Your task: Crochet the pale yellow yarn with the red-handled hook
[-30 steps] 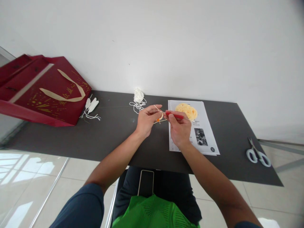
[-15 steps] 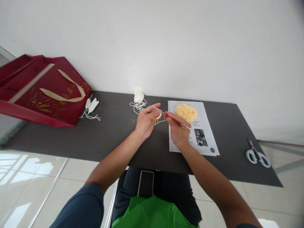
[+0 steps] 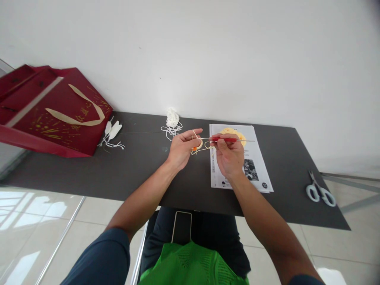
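Over dark table [image 3: 142,166], right hand [image 3: 229,158] grips hook [image 3: 228,139].

Count: 1 crochet hook [image 3: 227,139], 1 scissors [image 3: 320,192], 1 red bag [image 3: 50,113], 1 printed sheet [image 3: 252,166]. Yarn: 1 white clump [image 3: 172,118], 1 yellow ball [image 3: 240,135]. 1 phone [image 3: 182,227].

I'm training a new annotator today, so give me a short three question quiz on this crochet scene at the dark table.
1. True or false: the right hand holds a red-handled crochet hook.
2. What does the left hand pinch? A) scissors B) a small cream crochet piece C) a phone
3. Fill in: the scissors lie on the table to the person's ____.

Key
1. True.
2. B, the small cream crochet piece.
3. Right, near the table's edge, apart from both hands.
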The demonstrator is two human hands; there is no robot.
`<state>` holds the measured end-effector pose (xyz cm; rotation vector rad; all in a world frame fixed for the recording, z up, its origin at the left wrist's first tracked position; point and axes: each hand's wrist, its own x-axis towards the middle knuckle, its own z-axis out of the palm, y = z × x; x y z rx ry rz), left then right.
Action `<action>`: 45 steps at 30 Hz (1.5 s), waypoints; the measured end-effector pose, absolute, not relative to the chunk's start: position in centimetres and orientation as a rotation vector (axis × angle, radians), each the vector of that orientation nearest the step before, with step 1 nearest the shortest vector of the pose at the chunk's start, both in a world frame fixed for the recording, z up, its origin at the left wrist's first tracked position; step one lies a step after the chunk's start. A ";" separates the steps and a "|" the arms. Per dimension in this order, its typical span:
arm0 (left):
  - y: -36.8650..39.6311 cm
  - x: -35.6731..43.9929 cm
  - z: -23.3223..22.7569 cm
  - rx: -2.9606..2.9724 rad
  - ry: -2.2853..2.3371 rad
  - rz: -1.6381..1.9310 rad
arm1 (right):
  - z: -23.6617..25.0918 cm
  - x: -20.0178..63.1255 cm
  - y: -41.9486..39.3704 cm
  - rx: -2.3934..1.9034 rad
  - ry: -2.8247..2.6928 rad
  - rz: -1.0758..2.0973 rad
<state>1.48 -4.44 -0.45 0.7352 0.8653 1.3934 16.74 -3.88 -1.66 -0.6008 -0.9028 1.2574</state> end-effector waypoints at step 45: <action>-4.2 0.2 -0.5 0.980 0.802 1.408 | -1.3 17.7 -4.1 -0.560 -1.065 1.072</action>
